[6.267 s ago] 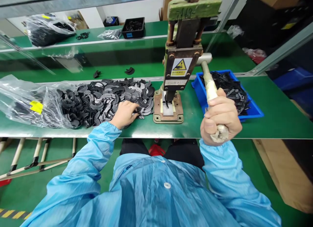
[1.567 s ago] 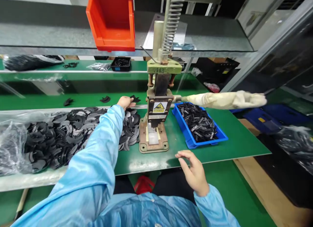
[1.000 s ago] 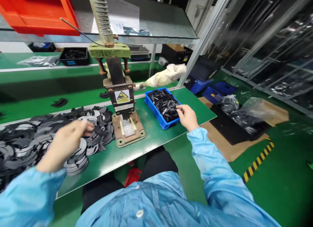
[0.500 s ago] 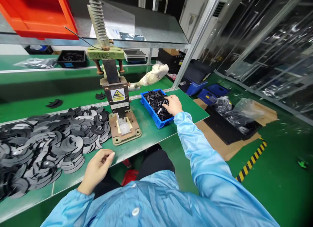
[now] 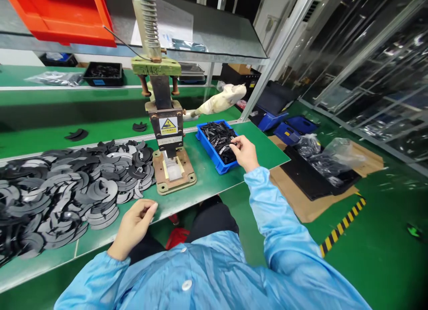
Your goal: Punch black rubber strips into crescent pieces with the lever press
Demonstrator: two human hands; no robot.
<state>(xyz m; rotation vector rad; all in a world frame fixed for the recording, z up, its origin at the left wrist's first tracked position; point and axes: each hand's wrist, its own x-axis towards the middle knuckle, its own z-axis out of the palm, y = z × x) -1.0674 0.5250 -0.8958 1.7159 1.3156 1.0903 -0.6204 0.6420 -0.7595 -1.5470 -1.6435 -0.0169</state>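
Observation:
Above the right rim of a blue bin (image 5: 211, 153), my right hand (image 5: 245, 153) is closed in a pinch, with what looks like a small black part at its fingertips. Many narrow black plastic parts (image 5: 217, 136) fill that bin. My left hand (image 5: 135, 225) rests by the bench's front edge, fingers curled in and thumb against them; whatever it may hold is hidden. Between the hands stands a manual press (image 5: 167, 127), with a pale fixture block (image 5: 174, 171) on its base. To its left lies a wide heap of black and grey crescent-shaped pieces (image 5: 96, 189).
The press's wrapped lever (image 5: 222, 100) sticks out above the blue bin. Two loose groups of crescents lie behind the heap. An orange bin (image 5: 73, 25) sits on the upper shelf, a black tray (image 5: 103, 74) below it. Bagged parts (image 5: 321, 156) lie on the floor at right.
My right hand has lifted slightly off the parts toward the bin's right rim, fingertips drawn together. My left hand stays by the bench edge. The view has shifted a little.

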